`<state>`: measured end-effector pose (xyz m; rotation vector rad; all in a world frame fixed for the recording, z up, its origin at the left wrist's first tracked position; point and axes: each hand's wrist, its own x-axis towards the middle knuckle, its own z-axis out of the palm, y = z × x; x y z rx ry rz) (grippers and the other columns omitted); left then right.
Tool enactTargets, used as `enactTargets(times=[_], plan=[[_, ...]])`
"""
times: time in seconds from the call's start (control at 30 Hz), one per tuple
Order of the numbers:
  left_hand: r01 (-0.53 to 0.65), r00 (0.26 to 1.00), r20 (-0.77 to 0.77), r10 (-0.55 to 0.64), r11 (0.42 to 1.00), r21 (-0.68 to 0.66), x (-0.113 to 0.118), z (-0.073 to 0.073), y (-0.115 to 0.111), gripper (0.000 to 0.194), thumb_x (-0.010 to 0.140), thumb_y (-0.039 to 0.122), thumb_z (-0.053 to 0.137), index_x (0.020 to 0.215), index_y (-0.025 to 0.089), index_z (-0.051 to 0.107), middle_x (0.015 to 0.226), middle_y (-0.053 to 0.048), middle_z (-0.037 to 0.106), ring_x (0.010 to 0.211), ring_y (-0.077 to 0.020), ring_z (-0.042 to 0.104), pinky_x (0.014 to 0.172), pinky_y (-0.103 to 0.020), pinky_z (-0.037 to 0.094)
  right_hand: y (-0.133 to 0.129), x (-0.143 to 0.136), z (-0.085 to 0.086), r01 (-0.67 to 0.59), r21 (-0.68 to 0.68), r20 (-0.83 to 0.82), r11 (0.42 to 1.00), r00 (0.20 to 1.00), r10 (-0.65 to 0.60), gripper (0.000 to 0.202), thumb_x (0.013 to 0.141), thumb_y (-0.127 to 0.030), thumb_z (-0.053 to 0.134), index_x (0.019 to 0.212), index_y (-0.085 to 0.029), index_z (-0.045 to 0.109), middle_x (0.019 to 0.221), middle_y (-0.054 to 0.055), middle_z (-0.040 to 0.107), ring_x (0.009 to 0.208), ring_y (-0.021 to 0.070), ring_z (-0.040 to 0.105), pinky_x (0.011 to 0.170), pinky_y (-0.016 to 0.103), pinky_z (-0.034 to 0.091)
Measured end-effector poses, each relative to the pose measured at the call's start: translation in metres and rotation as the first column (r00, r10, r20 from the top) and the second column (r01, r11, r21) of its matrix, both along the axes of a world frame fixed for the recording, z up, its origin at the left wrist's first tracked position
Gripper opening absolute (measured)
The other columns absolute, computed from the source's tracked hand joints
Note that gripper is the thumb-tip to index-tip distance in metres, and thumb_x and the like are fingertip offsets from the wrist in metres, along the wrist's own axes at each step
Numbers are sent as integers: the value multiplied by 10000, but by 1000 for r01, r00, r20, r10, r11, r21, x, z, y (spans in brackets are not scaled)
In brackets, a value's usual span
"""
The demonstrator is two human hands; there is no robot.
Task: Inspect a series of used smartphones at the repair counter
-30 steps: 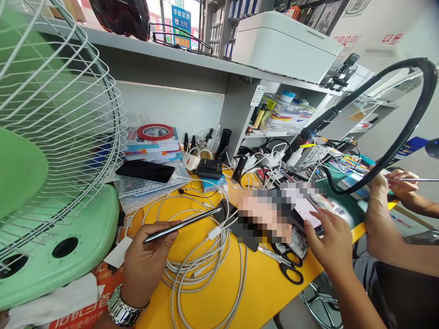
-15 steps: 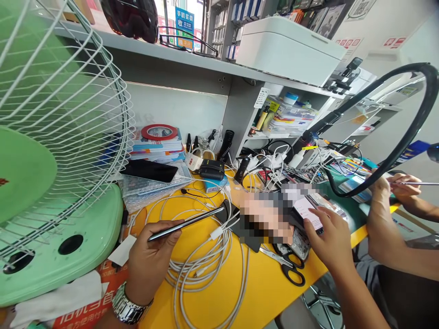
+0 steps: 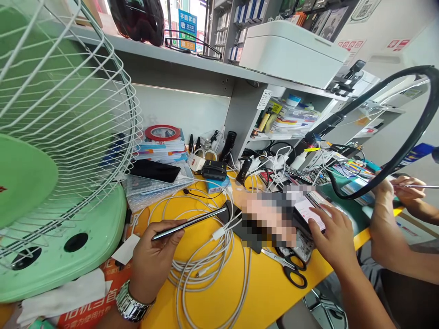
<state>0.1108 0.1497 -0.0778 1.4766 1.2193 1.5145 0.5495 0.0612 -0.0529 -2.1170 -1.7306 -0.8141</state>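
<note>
Left hand (image 3: 154, 256) grips thin dark slab phone (image 3: 188, 223) edge-on over coiled white cables (image 3: 206, 260) on yellow counter (image 3: 267, 283). Right hand (image 3: 332, 240) open, fingertips apparently touching lit phone screen (image 3: 310, 214).

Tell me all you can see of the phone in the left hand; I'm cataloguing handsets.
The phone is a thin dark slab seen nearly edge-on, its glossy side catching light. The left hand holds its near end, fingers curled over the edge. It tilts up and away toward the right, above white cables coiled on the yellow table. Ports and screen are not visible.
</note>
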Motion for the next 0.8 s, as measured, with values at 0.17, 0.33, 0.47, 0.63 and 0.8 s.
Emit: enactTargets(times=[0.17,0.33,0.47,0.63,0.8], plan=[[2,1000,10,-2,1000,4,1,0,0,173,771,269,736,901,229,629,903,-20,780,850,-177,746,726,-244,626,-3,9,-1,17,9,-4,1000,1000,-17,390,929,-420,410,1100,-177,661,1246,144,584,1195,361,529,1010,546,418],[-10,1000,-2,10,1000,6,1,4,0,162,779,267,729,893,217,625,894,-32,779,861,-198,745,721,-279,634,-3,17,-6,43,-20,-4,999,999,-43,419,914,-438,413,1127,-167,650,1225,158,589,1173,378,532,978,562,427],[11,1000,18,-11,1000,-9,2,3,0,169,786,260,725,908,217,618,917,-33,774,901,-200,738,761,-298,630,-2,22,-9,43,-27,3,999,999,-43,448,913,-462,412,1182,-175,627,1213,155,586,1147,371,542,954,554,436],[6,1000,7,-6,1000,-3,2,4,0,156,789,253,722,903,225,619,912,-23,773,894,-176,735,768,-272,623,1,21,-9,24,-50,29,998,999,-22,448,920,-519,402,1056,-197,683,1190,147,590,1131,358,543,938,537,444],[-2,1000,-4,2,1000,-11,2,6,-1,152,791,260,722,902,225,625,905,-22,772,878,-168,735,755,-259,622,3,18,-7,-33,-23,61,999,998,34,431,927,-507,422,978,-197,718,1162,137,611,1116,335,556,943,515,455]])
